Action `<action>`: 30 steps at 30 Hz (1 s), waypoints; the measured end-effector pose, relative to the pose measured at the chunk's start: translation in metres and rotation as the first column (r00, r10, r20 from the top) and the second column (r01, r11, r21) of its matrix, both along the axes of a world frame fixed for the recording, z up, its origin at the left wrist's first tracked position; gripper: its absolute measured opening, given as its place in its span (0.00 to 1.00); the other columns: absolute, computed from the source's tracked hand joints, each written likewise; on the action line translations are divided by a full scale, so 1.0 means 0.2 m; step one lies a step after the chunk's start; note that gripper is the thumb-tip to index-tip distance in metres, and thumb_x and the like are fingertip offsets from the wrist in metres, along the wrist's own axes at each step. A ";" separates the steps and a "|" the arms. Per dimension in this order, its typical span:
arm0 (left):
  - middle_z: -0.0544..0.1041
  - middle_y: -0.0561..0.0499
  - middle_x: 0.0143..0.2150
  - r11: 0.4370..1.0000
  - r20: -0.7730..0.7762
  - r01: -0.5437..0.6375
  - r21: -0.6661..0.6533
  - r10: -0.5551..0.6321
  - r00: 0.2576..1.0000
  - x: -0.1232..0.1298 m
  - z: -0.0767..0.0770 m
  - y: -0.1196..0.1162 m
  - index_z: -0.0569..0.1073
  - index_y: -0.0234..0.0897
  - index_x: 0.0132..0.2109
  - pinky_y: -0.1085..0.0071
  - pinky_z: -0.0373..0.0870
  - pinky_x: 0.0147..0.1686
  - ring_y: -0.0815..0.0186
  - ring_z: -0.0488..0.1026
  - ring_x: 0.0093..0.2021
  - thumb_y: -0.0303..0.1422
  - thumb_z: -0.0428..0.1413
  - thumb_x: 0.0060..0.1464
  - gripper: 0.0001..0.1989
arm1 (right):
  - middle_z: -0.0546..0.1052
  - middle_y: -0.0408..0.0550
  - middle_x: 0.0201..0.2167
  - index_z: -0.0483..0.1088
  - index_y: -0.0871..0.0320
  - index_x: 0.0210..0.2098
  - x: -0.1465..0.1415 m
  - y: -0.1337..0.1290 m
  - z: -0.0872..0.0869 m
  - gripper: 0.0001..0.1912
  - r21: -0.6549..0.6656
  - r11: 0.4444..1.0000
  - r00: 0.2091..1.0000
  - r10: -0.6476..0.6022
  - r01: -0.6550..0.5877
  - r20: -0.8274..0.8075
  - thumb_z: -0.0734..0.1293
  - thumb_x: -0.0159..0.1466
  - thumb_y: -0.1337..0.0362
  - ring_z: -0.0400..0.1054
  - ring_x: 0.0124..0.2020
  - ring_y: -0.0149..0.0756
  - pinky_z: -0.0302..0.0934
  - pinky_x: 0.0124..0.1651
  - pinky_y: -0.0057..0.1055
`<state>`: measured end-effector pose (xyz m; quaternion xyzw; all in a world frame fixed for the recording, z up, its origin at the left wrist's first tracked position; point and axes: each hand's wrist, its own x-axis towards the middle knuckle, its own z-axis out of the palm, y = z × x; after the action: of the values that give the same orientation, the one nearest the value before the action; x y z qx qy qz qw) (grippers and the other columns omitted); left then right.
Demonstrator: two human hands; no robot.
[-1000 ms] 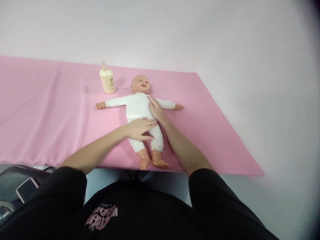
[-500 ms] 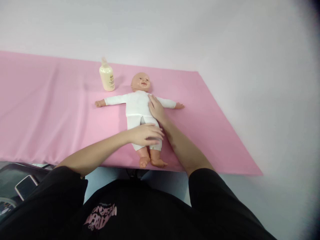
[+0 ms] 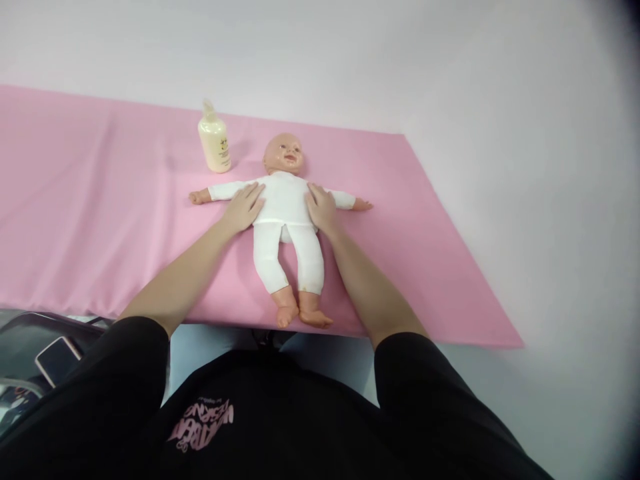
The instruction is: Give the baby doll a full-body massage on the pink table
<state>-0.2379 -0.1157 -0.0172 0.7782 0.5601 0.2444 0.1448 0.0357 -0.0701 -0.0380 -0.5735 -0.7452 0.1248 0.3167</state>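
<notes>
A baby doll [image 3: 284,200] in a white top and white trousers lies face up, its arms stretched out to both sides and its feet toward me. My left hand [image 3: 244,207] rests on the side of its chest by the armpit, fingers spread. On the opposite side of the chest lies my right hand [image 3: 321,208], palm down with its fingers extended. Neither hand is gripping anything.
A pink cloth [image 3: 400,267] covers the table under the doll. A cream pump bottle [image 3: 216,145] stands left of the doll's head. At the lower left, a phone [image 3: 59,361] lies on a dark surface below the table edge.
My left hand has moved from above the doll's legs up to the side of its chest. My right hand has shifted slightly outward along the chest.
</notes>
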 end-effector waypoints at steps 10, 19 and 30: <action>0.65 0.39 0.75 0.932 -0.048 -0.327 0.155 0.337 0.940 -0.14 -0.01 0.03 0.70 0.34 0.70 0.34 0.28 0.76 0.40 0.49 0.79 0.37 0.46 0.72 0.26 | 0.76 0.61 0.63 0.74 0.61 0.60 0.16 -0.03 0.00 0.24 0.077 0.950 0.923 -0.313 0.303 0.222 0.54 0.75 0.59 0.59 0.72 0.56 0.36 0.76 0.69; 0.47 0.35 0.81 0.801 0.202 -0.599 -0.002 0.587 0.784 -0.20 0.03 0.00 0.68 0.37 0.69 0.27 0.18 0.71 0.38 0.29 0.81 0.42 0.54 0.69 0.26 | 0.70 0.62 0.66 0.74 0.56 0.59 0.27 -0.02 -0.01 0.25 0.023 0.867 0.851 -0.493 0.498 0.182 0.51 0.76 0.56 0.59 0.69 0.58 0.44 0.70 0.72; 0.32 0.28 0.80 0.689 0.607 -0.712 -0.133 0.625 0.492 -0.35 0.05 0.14 0.46 0.24 0.75 0.59 0.36 0.79 0.56 0.33 0.81 0.24 0.51 0.71 0.32 | 0.44 0.69 0.78 0.51 0.61 0.73 0.43 0.19 -0.07 0.42 -0.098 0.723 0.695 -0.686 0.684 -0.213 0.66 0.62 0.61 0.39 0.81 0.56 0.44 0.78 0.61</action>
<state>-0.3079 -0.0881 -0.0073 0.3838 0.7212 0.5550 0.1570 0.1209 -0.0329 -0.0527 -0.7922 -0.4347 0.0690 0.4228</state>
